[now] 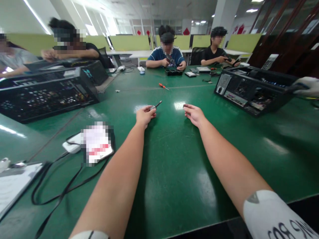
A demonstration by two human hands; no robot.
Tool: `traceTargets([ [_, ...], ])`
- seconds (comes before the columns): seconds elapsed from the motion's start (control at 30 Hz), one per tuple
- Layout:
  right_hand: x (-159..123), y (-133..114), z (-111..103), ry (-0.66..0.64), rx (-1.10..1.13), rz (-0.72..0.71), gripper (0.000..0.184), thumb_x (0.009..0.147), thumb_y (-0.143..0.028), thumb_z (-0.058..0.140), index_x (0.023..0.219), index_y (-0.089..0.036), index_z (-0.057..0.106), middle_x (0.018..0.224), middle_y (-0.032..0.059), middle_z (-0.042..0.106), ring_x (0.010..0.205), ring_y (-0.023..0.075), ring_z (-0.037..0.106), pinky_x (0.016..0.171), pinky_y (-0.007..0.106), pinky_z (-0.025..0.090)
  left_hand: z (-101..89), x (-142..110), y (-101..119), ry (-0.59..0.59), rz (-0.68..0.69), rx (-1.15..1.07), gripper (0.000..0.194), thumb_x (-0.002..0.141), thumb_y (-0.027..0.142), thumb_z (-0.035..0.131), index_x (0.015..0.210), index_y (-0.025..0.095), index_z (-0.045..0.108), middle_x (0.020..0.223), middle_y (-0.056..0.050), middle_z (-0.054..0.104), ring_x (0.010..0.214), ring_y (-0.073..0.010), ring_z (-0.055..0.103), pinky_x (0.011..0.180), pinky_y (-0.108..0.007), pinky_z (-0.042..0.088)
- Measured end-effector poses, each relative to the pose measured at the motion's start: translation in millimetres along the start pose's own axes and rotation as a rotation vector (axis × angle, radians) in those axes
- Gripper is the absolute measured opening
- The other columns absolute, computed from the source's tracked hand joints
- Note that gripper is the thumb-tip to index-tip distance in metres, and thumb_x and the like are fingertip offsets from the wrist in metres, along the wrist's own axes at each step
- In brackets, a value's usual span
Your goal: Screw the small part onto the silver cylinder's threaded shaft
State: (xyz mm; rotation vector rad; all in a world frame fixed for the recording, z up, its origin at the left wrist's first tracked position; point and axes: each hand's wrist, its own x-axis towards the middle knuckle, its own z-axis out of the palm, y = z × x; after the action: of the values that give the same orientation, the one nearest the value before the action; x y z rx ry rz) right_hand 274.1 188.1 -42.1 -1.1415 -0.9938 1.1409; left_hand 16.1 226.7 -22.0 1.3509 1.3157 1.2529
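Observation:
My left hand [145, 117] is closed around a small grey piece with a thin dark shaft [158, 104], which points up and to the right; its exact kind is too small to make out. A short distance to the right, my right hand [194, 115] is closed in a pinch. Something small and dark [184, 106] shows at its fingertips, too tiny to name. Both hands hover low over the green tabletop [171, 149], apart from each other. Beyond them lies an orange-handled screwdriver [162, 86].
Open black computer cases stand at left [47, 89] and right [251, 88], with a gloved hand [307, 87] at the right one. A badge [98, 142] with a black lanyard and a clipboard [17, 186] lie left. Several people work across the table.

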Motion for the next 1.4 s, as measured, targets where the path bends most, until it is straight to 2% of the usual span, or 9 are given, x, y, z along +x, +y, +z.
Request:
traceTargets([
  [0.1,17.8,5.3,17.7,0.042,0.059,-0.002,0.031,0.076,-0.029,0.084,0.103,-0.024,0.071,0.094,0.0001,0.074,0.081,0.0119,0.068,0.076,0.026,0.054,5.0,7.1,-9.5,-0.044,0.033,0.022,0.044,0.071,0.017,0.086,0.113,0.010,0.072,0.084,-0.005,0.075,0.058,-0.0088,0.064,0.062,-0.024,0.056],
  [0.2,24.5,10.2,34.4,0.025,0.076,0.017,0.024,0.082,-0.020,0.078,0.105,-0.022,0.071,0.102,0.0034,0.077,0.088,0.0140,0.072,0.080,0.028,0.055,3.8,7.9,-15.9,-0.085,0.067,0.058,0.047,0.071,0.017,0.086,0.115,0.012,0.074,0.084,-0.005,0.076,0.058,-0.0104,0.065,0.066,-0.026,0.057],
  [0.33,21.9,14.2,50.5,-0.019,0.047,0.030,0.021,0.086,-0.009,0.069,0.105,-0.018,0.072,0.102,0.0058,0.078,0.081,0.0125,0.073,0.074,0.025,0.055,2.7,9.2,-19.1,-0.114,0.102,0.113,0.048,0.072,0.020,0.085,0.118,0.013,0.075,0.076,-0.003,0.075,0.058,-0.0131,0.066,0.071,-0.029,0.057],
  [0.5,15.4,16.2,60.7,-0.057,-0.012,0.012,0.021,0.084,-0.008,0.073,0.102,-0.017,0.074,0.095,0.0046,0.078,0.074,0.0113,0.071,0.072,0.024,0.056,4.1,8.1,-16.3,-0.143,0.142,0.175,0.044,0.073,0.018,0.083,0.116,0.013,0.077,0.069,-0.003,0.072,0.059,-0.0157,0.066,0.071,-0.030,0.056],
  [0.73,20.7,20.2,63.5,0.037,-0.022,-0.031,0.021,0.090,-0.015,0.069,0.111,-0.019,0.070,0.100,0.0060,0.077,0.088,0.0142,0.073,0.081,0.029,0.060,5.8,2.9,-12.9,-0.150,0.174,0.211,0.042,0.079,0.018,0.079,0.120,0.013,0.075,0.068,-0.002,0.071,0.059,-0.0160,0.066,0.070,-0.030,0.057],
  [0.9,22.6,21.6,61.6,0.043,-0.012,-0.039,0.019,0.092,-0.015,0.066,0.110,-0.019,0.068,0.102,0.0057,0.076,0.091,0.0142,0.074,0.084,0.030,0.060,6.1,2.6,-13.0,-0.189,0.186,0.223,0.042,0.077,0.017,0.078,0.119,0.013,0.074,0.074,-0.003,0.073,0.061,-0.0149,0.066,0.072,-0.030,0.059],
  [1.17,18.5,19.0,57.8,-0.009,-0.004,-0.034,0.025,0.091,-0.017,0.068,0.115,-0.023,0.062,0.115,0.0051,0.076,0.083,0.0118,0.075,0.081,0.029,0.058,3.5,4.1,-15.2,-0.221,0.206,0.192,0.044,0.079,0.017,0.076,0.122,0.013,0.071,0.083,-0.004,0.077,0.064,-0.0145,0.068,0.075,-0.032,0.062],
  [1.4,16.7,16.7,54.5,-0.029,-0.032,-0.011,0.018,0.092,-0.023,0.069,0.105,-0.021,0.057,0.102,0.0032,0.076,0.086,0.0123,0.075,0.075,0.023,0.055,1.2,5.3,-17.9,-0.261,0.234,0.158,0.047,0.077,0.020,0.078,0.123,0.013,0.070,0.087,-0.006,0.078,0.067,-0.0156,0.069,0.075,-0.033,0.062],
])
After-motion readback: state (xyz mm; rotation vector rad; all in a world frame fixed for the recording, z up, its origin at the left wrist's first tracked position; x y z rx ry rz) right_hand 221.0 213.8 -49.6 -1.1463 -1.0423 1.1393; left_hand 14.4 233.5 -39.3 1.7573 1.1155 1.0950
